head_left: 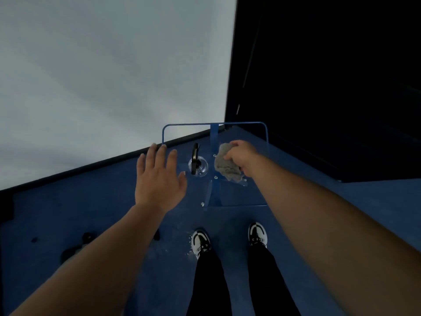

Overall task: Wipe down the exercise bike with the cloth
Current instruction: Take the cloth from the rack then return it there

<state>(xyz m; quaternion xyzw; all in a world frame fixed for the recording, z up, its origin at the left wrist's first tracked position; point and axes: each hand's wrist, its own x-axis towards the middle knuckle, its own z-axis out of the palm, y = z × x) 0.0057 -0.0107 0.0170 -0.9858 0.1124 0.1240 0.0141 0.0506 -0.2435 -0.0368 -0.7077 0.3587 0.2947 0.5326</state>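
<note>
Blue floor [91, 201]; right hand [241, 156] fingers clutch crumpled grey cloth [225, 165]; left hand [159, 179] fingers spread.

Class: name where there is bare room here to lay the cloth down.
Free: blue floor right of the right hand holding the cloth; floor between the shoes.
Crowded: around the black knob; small dark objects lower left.

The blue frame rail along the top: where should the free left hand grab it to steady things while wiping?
Probably the left end of the blue frame rail, just inside its rounded corner. The open left hand already hovers below that end, so reach forward and close over the thin bar from above. The right hand holds the cloth farther right.
</note>
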